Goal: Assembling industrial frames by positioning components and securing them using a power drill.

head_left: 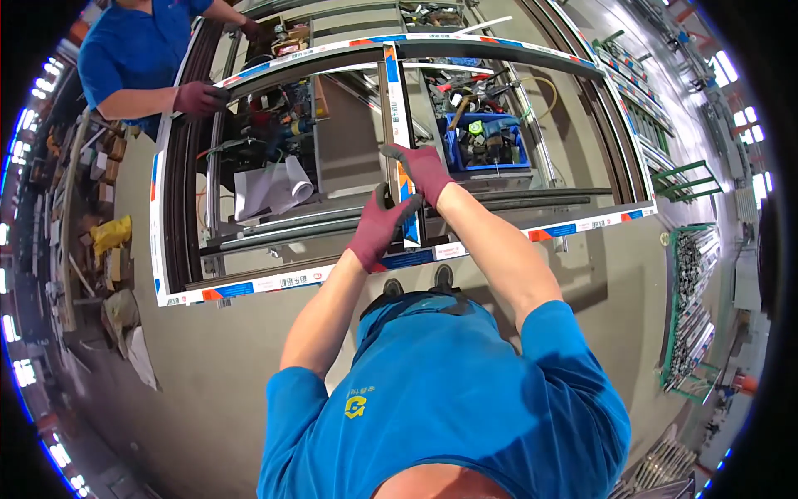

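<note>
A large rectangular window frame [287, 281], dark inside and covered with white, red and blue protective tape, lies in front of me. Its middle bar [394, 100] runs from the far side to the near side. My left hand [381, 224], in a maroon glove with dark fingertips, grips this bar close to its near end. Slightly farther along, my right hand [421, 172], gloved alike, is wrapped over the same bar from the right. The undersides of both grips are hidden.
At the far left, a co-worker's gloved hand [201, 98] rests on the frame's corner. Below the frame, a blue bin [525, 158] of tools and a white sheet [264, 190] sit on a workbench. Green racks of profiles [694, 291] stand right; shelving [83, 166] stands left.
</note>
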Action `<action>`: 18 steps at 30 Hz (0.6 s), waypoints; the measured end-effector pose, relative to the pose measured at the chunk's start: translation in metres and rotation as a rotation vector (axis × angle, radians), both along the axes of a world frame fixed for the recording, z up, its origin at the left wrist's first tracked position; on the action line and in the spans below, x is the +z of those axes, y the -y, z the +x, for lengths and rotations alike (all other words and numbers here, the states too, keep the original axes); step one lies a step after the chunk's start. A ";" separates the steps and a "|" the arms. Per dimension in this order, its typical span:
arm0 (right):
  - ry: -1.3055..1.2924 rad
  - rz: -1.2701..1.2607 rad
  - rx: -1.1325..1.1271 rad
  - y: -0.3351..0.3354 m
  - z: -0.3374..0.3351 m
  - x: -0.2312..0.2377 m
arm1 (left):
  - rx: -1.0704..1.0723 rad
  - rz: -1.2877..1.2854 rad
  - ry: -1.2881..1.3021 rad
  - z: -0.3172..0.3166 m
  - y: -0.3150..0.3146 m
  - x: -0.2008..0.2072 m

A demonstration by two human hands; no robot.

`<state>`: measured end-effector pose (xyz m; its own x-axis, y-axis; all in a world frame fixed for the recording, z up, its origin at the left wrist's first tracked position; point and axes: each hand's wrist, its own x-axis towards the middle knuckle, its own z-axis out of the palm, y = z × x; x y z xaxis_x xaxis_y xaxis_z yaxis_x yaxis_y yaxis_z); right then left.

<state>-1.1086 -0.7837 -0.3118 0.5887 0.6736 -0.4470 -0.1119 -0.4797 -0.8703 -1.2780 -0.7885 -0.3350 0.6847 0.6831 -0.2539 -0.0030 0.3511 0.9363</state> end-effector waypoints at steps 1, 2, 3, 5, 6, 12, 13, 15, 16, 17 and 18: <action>0.017 -0.006 0.020 0.001 0.001 -0.003 | -0.053 -0.013 -0.003 -0.002 -0.001 0.005; 0.033 -0.012 0.041 0.001 0.003 -0.006 | -0.061 -0.018 -0.007 -0.003 -0.004 0.004; 0.027 -0.019 0.034 0.000 0.006 -0.008 | -0.071 0.076 -0.035 -0.003 -0.008 0.002; -0.067 0.028 0.066 0.002 0.014 -0.017 | -0.108 0.229 -0.133 -0.007 -0.017 -0.007; -0.120 0.051 0.074 0.008 0.019 -0.025 | -0.139 0.127 -0.117 -0.011 -0.014 0.015; 0.149 0.016 0.229 0.115 0.077 -0.011 | -0.152 0.184 -0.222 -0.046 -0.044 0.010; 0.299 -0.086 0.256 0.139 0.086 -0.002 | -0.212 0.175 -0.219 -0.051 -0.049 0.011; 0.715 -0.230 0.327 0.185 0.117 -0.005 | -0.195 0.174 -0.189 -0.056 -0.053 -0.004; 0.973 -0.283 0.367 0.208 0.129 -0.019 | -0.190 0.229 -0.217 -0.054 -0.049 -0.005; 0.959 -0.290 0.366 0.220 0.133 -0.022 | -0.198 0.169 -0.231 -0.049 -0.046 -0.007; 1.029 -0.259 0.302 0.231 0.133 -0.023 | -0.202 0.105 -0.250 -0.044 -0.041 -0.009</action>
